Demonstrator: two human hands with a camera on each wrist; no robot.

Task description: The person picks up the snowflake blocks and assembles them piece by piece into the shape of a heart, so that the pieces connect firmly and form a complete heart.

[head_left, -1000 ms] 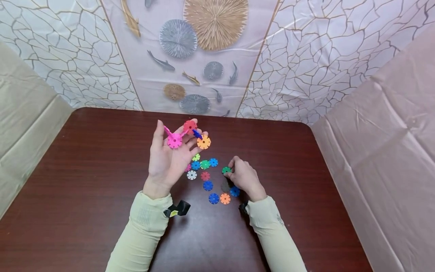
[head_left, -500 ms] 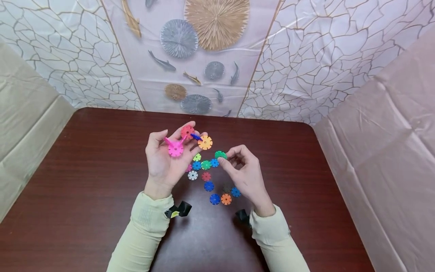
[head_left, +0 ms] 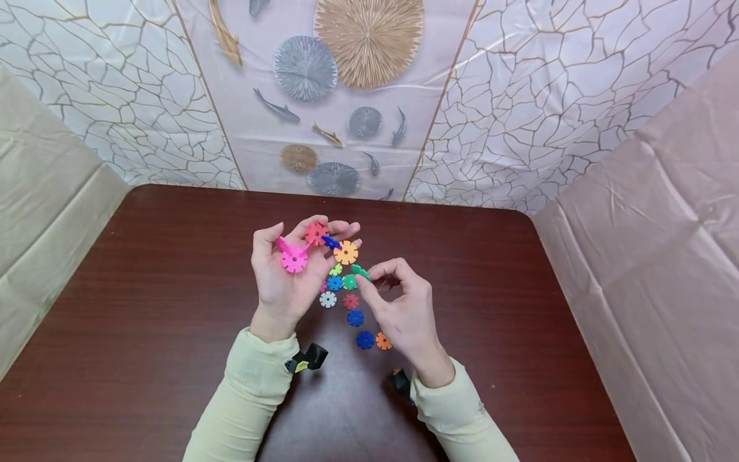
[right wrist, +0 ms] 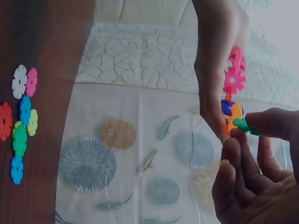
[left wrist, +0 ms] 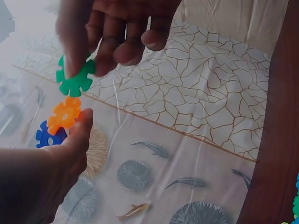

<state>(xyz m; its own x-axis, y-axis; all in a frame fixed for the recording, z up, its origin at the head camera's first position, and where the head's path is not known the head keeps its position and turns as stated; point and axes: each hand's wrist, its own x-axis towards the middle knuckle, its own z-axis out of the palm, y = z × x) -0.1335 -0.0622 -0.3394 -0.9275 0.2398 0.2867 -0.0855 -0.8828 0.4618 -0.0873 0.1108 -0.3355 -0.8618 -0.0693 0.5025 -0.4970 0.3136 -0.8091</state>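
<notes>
My left hand (head_left: 283,285), palm up, carries a chain of joined notched plastic discs across its palm and fingers, its thumb held apart. The chain has a pink disc (head_left: 294,260), a red disc (head_left: 316,232), a dark blue disc (left wrist: 50,136) and an orange disc (head_left: 346,253) at its right end. Thumb and index finger of my right hand (head_left: 407,314) pinch a green disc (left wrist: 75,80). Its edge is right at the orange disc in the right wrist view. Both hands are raised over the table.
Several loose discs lie on the dark red table (head_left: 173,321), among them a white disc (head_left: 328,299), a red disc (head_left: 350,301) and a loose orange disc (head_left: 383,341). Patterned cloth (head_left: 369,154) hangs behind the table; plain cloth stands at both sides.
My right hand has brought the green disc from low over the table leftward to the orange disc, turning it nearly edge-on. My left hand has lowered the chain slightly.
</notes>
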